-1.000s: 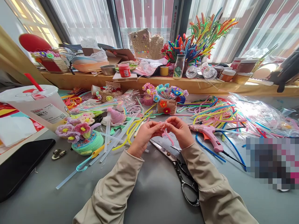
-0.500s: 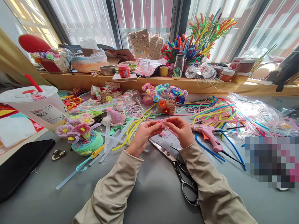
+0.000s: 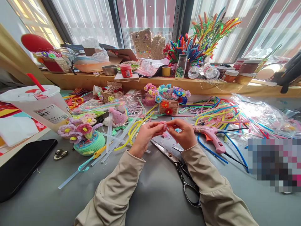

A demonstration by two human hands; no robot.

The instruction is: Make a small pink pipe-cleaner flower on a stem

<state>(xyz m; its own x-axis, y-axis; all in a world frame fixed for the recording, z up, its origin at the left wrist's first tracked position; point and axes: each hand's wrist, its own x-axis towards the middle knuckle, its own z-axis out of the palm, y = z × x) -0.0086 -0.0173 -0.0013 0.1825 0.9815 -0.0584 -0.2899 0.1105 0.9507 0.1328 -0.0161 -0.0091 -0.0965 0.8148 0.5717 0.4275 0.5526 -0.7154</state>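
Note:
A small pink fuzzy piece of bent pipe cleaner (image 3: 162, 123) is pinched between both hands over the table; fingers cover much of it. My left hand (image 3: 144, 138) grips it from the left with thumb and fingertips. From the other side my right hand (image 3: 184, 134) closes its thumb and fingers at the piece's right edge. Below the hands lie large scissors (image 3: 173, 158) with black handles, partly under my right sleeve. Right of my right hand rests a pink hot glue gun (image 3: 213, 138). Pink scraps lie behind the hands.
Left stand a fuzzy flower pot (image 3: 90, 144), a drink cup (image 3: 44, 106) and a phone (image 3: 25, 166). Clear glue sticks (image 3: 113, 141) lie nearby. Loose pipe cleaners (image 3: 218, 113) heap at the right. A woven flower basket (image 3: 172, 108) stands behind the hands, before a crowded ledge (image 3: 145, 84).
My right hand's fingers have shifted and curled around the pink piece; the pink strand below them no longer shows. The left hand keeps its pinch. The whole view has moved slightly.

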